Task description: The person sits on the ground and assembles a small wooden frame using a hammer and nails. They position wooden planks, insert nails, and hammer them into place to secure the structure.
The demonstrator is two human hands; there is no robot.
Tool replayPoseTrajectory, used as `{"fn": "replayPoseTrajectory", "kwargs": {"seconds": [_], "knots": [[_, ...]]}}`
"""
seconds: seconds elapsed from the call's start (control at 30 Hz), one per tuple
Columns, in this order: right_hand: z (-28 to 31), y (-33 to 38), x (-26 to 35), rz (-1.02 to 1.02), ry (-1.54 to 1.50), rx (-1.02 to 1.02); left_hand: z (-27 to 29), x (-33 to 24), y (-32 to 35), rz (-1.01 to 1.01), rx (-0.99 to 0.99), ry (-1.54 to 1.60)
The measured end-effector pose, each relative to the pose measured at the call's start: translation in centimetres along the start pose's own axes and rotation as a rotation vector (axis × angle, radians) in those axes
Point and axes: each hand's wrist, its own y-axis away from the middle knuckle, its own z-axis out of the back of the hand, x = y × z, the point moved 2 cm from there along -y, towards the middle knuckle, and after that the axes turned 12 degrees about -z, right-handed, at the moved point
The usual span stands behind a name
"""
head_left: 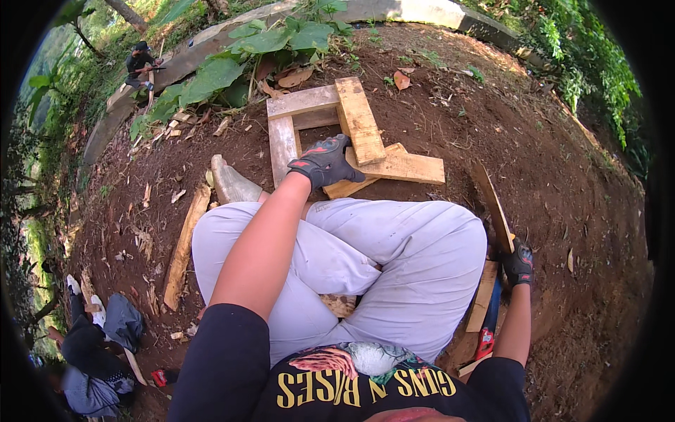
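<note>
My left hand [325, 163], in a dark glove, reaches forward with its fingers closed around the near left end of a short plank [404, 167]. That plank lies across another light piece of wood, and a yellowish board [360, 121] slants above it. Beside these, two greyish planks [304, 103] form a corner on the soil. Off to my right, my right hand [519, 261], gloved too, grips the near end of a long thin wooden board [494, 205] tilted up from the ground. Its fingertips are partly hidden behind the board.
A handsaw [485, 343] with a red handle and a short plank [482, 295] lie by my right thigh. A rough wood strip [188, 246] lies left of my crossed legs. One person [140, 65] sits far left, others [95, 352] lower left. Leafy plants [260, 53] grow ahead.
</note>
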Motion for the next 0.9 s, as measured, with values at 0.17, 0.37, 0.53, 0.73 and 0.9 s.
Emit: {"fn": "replayPoseTrajectory", "kwargs": {"seconds": [0.17,0.37,0.53,0.73,0.9], "knots": [[2.1,0.4,1.9,0.139,-0.096,-0.365,0.5,-0.2,0.6,0.021,0.003,-0.016],[3.7,-2.1,7.4,0.67,0.244,-0.43,0.9,-0.7,0.8,0.013,0.001,-0.008],[4.8,-2.2,15.4,0.847,0.34,-0.381,0.7,-0.1,0.8,-0.014,0.004,-0.03],[3.2,-1.9,24.3,1.056,0.289,-0.418,0.7,2.0,0.7,-0.112,0.079,-0.104],[2.0,-0.5,29.7,1.178,0.265,-0.401,3.1,1.1,2.1,0.001,0.188,-0.22]]}}
